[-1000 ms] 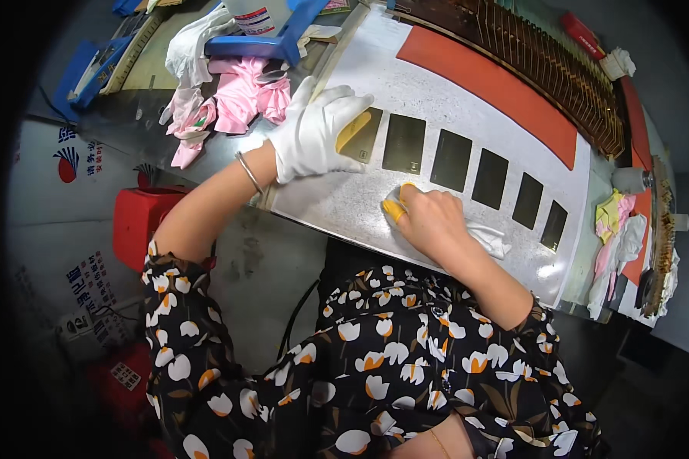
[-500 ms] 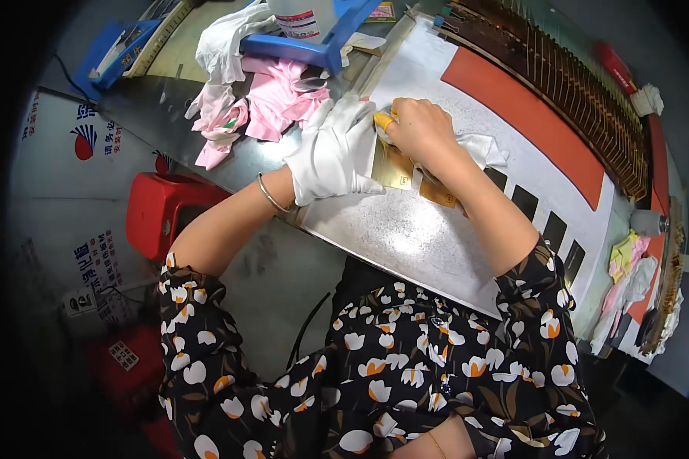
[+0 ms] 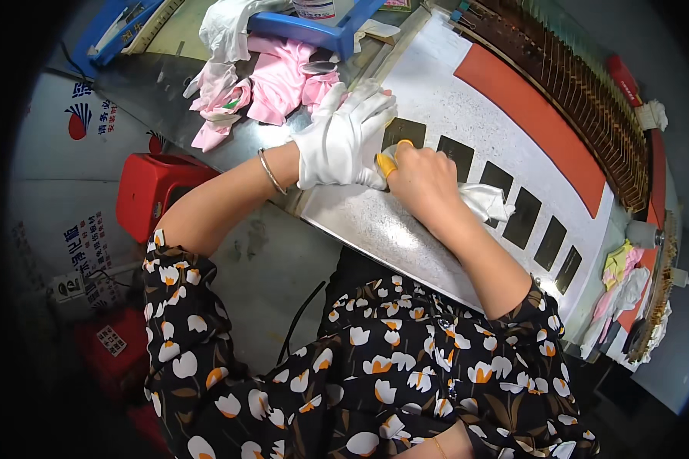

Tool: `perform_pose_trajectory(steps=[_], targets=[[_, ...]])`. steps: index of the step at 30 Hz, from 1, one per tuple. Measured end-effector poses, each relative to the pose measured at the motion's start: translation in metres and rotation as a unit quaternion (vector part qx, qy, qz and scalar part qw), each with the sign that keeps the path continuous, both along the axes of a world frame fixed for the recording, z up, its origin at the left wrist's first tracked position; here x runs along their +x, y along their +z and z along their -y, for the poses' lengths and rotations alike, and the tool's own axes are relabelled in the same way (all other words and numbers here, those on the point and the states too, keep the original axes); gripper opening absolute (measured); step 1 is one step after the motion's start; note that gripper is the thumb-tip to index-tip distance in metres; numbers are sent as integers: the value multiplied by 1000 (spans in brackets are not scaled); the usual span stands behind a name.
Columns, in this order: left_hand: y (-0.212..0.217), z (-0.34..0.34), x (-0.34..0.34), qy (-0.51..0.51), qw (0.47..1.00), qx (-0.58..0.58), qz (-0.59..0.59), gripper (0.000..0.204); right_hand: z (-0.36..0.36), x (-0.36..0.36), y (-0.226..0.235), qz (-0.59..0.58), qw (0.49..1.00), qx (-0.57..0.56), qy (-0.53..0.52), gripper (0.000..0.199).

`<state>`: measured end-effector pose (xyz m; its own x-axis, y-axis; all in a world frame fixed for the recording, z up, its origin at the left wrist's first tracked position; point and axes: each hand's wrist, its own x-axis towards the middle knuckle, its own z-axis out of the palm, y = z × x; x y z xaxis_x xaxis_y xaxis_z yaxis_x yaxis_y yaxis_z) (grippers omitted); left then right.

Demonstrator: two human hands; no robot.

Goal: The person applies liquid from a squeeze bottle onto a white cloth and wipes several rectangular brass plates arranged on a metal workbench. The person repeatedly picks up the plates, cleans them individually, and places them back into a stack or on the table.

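My left hand [image 3: 343, 139], in a white glove, lies on the near-left part of the work surface with its fingers stretched out. Just left of a small dark rectangular plate [image 3: 406, 135], its fingers rest near the plate's edge. Bare except for yellow finger covers, my right hand [image 3: 427, 177] is closed round a bunched white cloth [image 3: 485, 202], whose loose end sticks out beside the wrist. The cloth is pressed down close to the left thumb. More dark plates [image 3: 522, 218] lie in a slanting row to the right, some partly covered by my right hand and the cloth.
Beyond the plates run a red-brown strip [image 3: 528, 122] and a long rack of thin upright pieces [image 3: 566, 84]. Pink cloths [image 3: 279, 80] and a blue tray [image 3: 306, 32] with a container sit at far left. A red stool [image 3: 149, 195] stands left of the table [image 3: 337, 210].
My right hand has moved slightly toward me with the cloth, uncovering the plates at the row's left end. Plates that looked gold there now look dark. The left hand's fingers are spread more.
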<state>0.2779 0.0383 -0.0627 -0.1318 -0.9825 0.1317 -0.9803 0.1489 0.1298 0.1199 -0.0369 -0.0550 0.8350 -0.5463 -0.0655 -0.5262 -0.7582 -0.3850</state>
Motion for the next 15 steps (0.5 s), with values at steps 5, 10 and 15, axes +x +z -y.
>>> perform_pose_trajectory(steps=[5,10,15], targets=[[9,7,11,-37,997,52,-33,88,-27,-28,6,4,1000,3,20,19],[15,25,27,-80,960,72,-258,72,-43,-93,33,-10,983,161,81,24],[31,44,0,-41,953,157,-258,58,-33,-169,36,7,960,279,-33,25]])
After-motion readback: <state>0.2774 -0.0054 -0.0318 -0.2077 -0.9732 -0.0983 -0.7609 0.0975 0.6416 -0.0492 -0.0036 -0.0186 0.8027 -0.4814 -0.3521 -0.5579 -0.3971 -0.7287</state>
